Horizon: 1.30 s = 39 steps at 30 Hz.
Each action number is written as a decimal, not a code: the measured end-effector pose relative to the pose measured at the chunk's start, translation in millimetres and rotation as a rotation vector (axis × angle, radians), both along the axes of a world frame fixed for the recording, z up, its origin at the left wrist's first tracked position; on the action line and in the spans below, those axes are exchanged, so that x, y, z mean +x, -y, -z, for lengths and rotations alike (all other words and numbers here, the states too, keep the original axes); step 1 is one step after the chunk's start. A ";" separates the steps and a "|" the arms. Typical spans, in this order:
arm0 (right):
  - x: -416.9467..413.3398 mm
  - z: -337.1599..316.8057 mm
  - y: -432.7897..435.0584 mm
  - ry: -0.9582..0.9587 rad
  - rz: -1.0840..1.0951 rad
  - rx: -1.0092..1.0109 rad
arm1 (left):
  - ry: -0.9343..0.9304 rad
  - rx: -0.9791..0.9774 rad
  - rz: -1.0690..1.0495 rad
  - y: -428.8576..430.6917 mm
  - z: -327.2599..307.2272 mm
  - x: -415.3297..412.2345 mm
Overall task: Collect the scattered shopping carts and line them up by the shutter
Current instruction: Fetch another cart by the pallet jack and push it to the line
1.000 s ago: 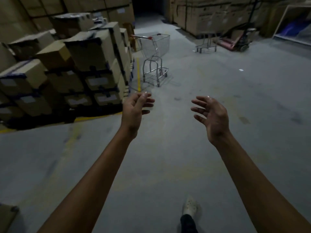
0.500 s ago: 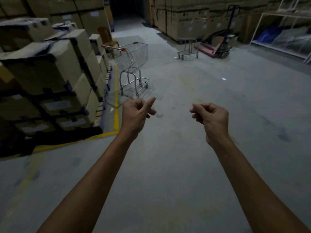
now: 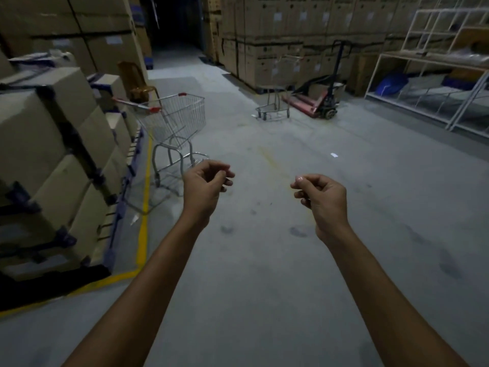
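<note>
A silver wire shopping cart (image 3: 177, 120) with red handle tips stands on the grey floor beside the stacked boxes, left of centre. A second cart (image 3: 275, 102) stands farther off near the pallet jack. My left hand (image 3: 205, 182) is held out in front of me, fingers curled with nothing in them, just short of the near cart's lower frame. My right hand (image 3: 321, 198) is held out at the same height, fingers also curled and holding nothing. No shutter is visible.
Strapped cardboard boxes on pallets (image 3: 53, 154) fill the left, bordered by a yellow floor line (image 3: 144, 215). A red pallet jack (image 3: 320, 102) and tall box stacks (image 3: 291, 35) stand at the back. White metal shelving (image 3: 434, 83) lines the right. A brown chair (image 3: 135, 80) stands behind the near cart.
I have moved forward, so the near cart is closer. Both hands went from spread fingers to curled and stayed out in front.
</note>
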State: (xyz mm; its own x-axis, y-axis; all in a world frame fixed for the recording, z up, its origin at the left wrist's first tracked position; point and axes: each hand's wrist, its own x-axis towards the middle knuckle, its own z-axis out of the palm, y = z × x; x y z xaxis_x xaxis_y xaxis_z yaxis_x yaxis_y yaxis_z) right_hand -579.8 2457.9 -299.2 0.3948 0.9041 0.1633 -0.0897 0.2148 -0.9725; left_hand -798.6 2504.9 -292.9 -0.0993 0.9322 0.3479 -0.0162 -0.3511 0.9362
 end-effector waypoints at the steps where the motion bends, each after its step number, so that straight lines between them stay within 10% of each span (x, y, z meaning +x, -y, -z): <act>1: 5.2 -5.0 -26.6 -0.001 0.005 0.000 | -0.010 -0.005 0.013 -29.7 -5.5 7.3; 39: 421.8 -9.3 -1074.9 -0.007 0.115 -0.069 | -0.003 -0.048 0.145 -1098.4 4.4 430.0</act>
State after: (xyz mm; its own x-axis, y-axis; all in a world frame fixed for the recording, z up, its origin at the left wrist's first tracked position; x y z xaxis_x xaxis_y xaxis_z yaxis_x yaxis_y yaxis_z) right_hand -158.0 3532.8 -289.9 0.4974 0.8619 0.0992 -0.0747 0.1565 -0.9849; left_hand -368.6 3603.3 -297.3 0.0384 0.9523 0.3029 -0.0610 -0.3003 0.9519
